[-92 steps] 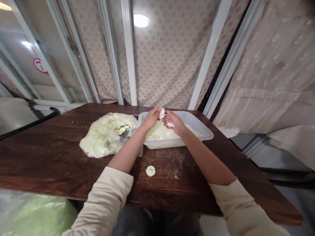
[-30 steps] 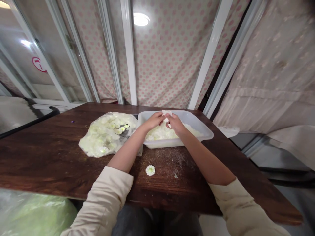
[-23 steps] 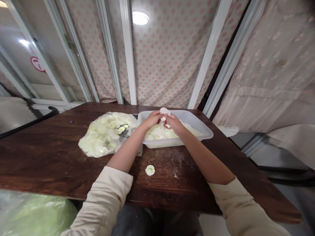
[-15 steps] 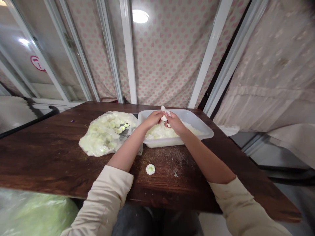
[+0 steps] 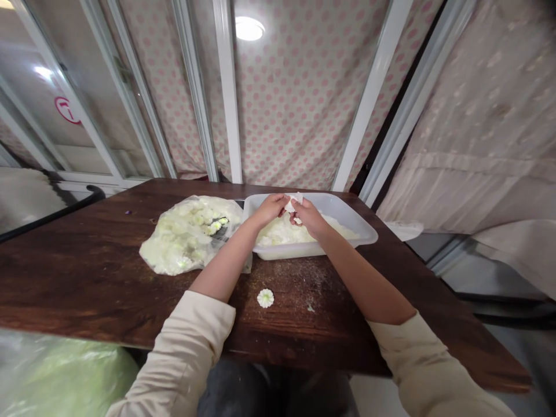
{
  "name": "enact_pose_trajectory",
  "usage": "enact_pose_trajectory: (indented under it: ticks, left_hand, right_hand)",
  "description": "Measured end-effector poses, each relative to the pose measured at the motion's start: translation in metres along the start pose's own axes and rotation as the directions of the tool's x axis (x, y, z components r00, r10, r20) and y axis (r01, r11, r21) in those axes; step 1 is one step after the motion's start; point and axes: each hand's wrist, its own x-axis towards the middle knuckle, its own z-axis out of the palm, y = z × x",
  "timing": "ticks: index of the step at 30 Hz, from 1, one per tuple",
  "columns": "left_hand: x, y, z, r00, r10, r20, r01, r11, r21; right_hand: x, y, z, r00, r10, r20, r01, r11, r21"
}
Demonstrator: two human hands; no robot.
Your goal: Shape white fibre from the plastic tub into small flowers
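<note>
Over a white plastic tub (image 5: 365,230), my left hand (image 5: 274,208) and my right hand (image 5: 304,215) meet, both pinching a small white petal-like piece (image 5: 294,201). A further white bit shows beneath the fingers of my right hand. Many loose pale pieces (image 5: 284,233) lie in the tub. Left of it sits a clear plastic bag (image 5: 176,240) filled with pale yellow-white flower-like pieces. One round white flower piece with a green centre (image 5: 265,298) rests on the table in front of the tub.
The dark wooden table (image 5: 87,260) carries scattered white crumbs near its front. A bag with light green contents (image 5: 82,376) is below the table's left front edge. Behind stand white frames and a pink-dotted curtain (image 5: 299,104).
The white piece between my hands has changed its pose: it stuck up above the fingers and hung below them, and now lies flatter between them. My hands have barely moved.
</note>
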Motion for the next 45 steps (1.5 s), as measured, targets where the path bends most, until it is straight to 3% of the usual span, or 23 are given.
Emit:
enact_pose_trajectory:
  ticks: [7, 11, 14, 22, 32, 38, 45]
  left_hand:
    - [-0.0006, 0.0022, 0.0, 0.999, 0.008, -0.032, -0.007, 1.0, 0.027]
    - [-0.0003, 0.0012, -0.0025, 0.991, 0.089, -0.099, -0.084, 0.995, 0.052]
    - [-0.0002, 0.0004, -0.0044, 0.987, 0.085, -0.139, -0.073, 0.994, 0.086]
    - [0.0016, -0.0015, -0.0036, 0.988, 0.089, -0.129, -0.077, 0.993, 0.094]
    - [-0.001, 0.0019, -0.0034, 0.967, 0.003, -0.253, 0.037, 0.987, 0.156]
    - [-0.0025, 0.0004, -0.0021, 0.988, -0.124, -0.088, 0.134, 0.985, 0.112]
    - [-0.0007, -0.003, -0.0035, 0.991, -0.109, -0.081, 0.116, 0.99, 0.082]
  right_hand:
    - [-0.0041, -0.0055, 0.0008, 1.0, 0.01, -0.016, -0.01, 1.0, -0.001]
    - [-0.0038, -0.0049, -0.0003, 0.996, 0.041, -0.082, -0.041, 0.999, -0.009]
    - [-0.0022, -0.0038, -0.0014, 0.989, 0.076, -0.129, -0.076, 0.997, 0.006]
    - [-0.0027, -0.0058, -0.0023, 0.983, 0.114, -0.141, -0.114, 0.993, 0.008]
    - [-0.0037, -0.0061, -0.0024, 0.983, 0.08, -0.164, -0.087, 0.996, -0.036]
    - [-0.0023, -0.0043, -0.0031, 0.976, 0.058, -0.211, -0.068, 0.997, -0.039]
    - [-0.0018, -0.0045, -0.0049, 0.96, 0.035, -0.277, -0.045, 0.999, -0.03]
